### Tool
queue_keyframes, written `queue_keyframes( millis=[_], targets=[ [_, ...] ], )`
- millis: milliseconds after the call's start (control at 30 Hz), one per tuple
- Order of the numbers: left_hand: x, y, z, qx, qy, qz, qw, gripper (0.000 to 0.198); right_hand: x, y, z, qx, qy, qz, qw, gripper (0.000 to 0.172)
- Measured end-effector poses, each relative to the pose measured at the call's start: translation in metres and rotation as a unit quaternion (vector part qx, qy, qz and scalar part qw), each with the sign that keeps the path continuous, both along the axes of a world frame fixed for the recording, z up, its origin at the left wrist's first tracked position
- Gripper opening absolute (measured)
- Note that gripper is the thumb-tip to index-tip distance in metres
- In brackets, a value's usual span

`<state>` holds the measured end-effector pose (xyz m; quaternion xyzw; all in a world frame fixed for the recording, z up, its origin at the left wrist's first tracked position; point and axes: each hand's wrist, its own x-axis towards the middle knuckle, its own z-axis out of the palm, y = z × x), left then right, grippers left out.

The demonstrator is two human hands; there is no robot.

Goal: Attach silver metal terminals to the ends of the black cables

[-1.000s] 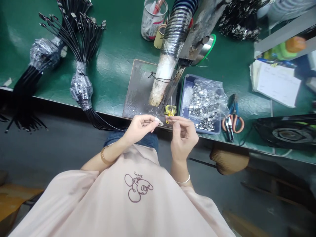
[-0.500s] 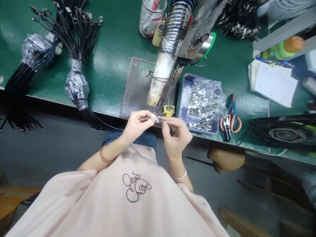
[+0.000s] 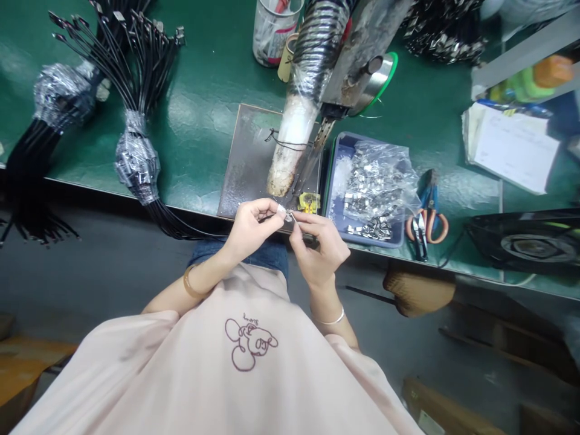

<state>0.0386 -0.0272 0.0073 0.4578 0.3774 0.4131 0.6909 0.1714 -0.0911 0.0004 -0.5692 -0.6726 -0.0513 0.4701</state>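
Observation:
Over the bench's front edge, my left hand is closed in a pinch on the end of a thin black cable, which trails off to the left. A tiny silver metal connector piece shows at its fingertips. My right hand meets it there, thumb and forefinger pinched on a slim, shiny part too small to make out clearly. Just beyond both hands are a small yellow piece and the tip of a soldering stand, beside a white-wrapped hose end.
A dark board lies under the hose. Right of it stands a blue tray with bagged metal connector shells, then cutters and scissors and a black fan-like device. Wrapped cable bundles lie left. Papers sit at right.
My right hand has moved slightly left, closer to the left fingertips, and the silver piece between them shows more. The left hand keeps its pinch. The view has shifted a little.

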Motion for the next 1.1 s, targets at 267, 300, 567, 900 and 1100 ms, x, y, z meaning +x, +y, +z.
queue_keyframes(
  millis=[267, 300, 567, 900, 1100],
  targets=[
    [-0.001, 0.002, 0.001, -0.002, -0.003, -0.004, 1.0, 0.022, 0.002, 0.002, 0.002, -0.009, 0.042, 0.023, 0.999, 0.017],
    [-0.001, 0.002, 0.001, -0.006, -0.007, -0.006, 1.0, 0.021, 0.002, 0.002, 0.002, -0.01, 0.044, 0.025, 0.999, 0.018],
    [-0.001, 0.003, -0.001, 0.013, 0.021, -0.005, 1.0, 0.014, 0.006, 0.002, 0.005, -0.016, 0.043, 0.038, 0.998, 0.019],
    [0.006, 0.002, 0.001, 0.043, 0.072, 0.054, 0.995, 0.009, 0.006, 0.007, 0.009, -0.03, 0.053, 0.039, 0.997, 0.016],
    [0.008, 0.002, 0.002, 0.042, 0.072, 0.063, 0.995, 0.01, 0.006, 0.008, 0.011, -0.035, 0.058, 0.042, 0.997, 0.017]
  ],
)
